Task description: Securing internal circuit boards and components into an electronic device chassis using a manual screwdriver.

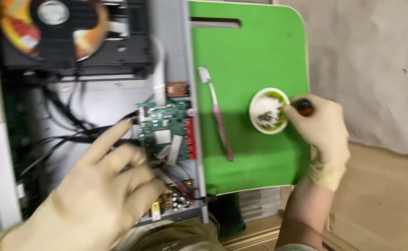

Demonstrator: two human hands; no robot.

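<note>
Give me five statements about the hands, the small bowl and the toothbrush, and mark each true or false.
1. Both hands wear pale gloves. True.
2. The right hand holds a dark-handled tool at the small white bowl. True.
3. The toothbrush lies inside the opened device. False: it lies on the green board.
4. The left hand grips the toothbrush. False: it hovers over the opened device, beside the green circuit board.
5. The bowl stands on the floor. False: it sits on the green board.

Both gloved: left hand [97, 195] points its forefinger forward, right hand [322, 132] curls fingers in a pinch.
</note>
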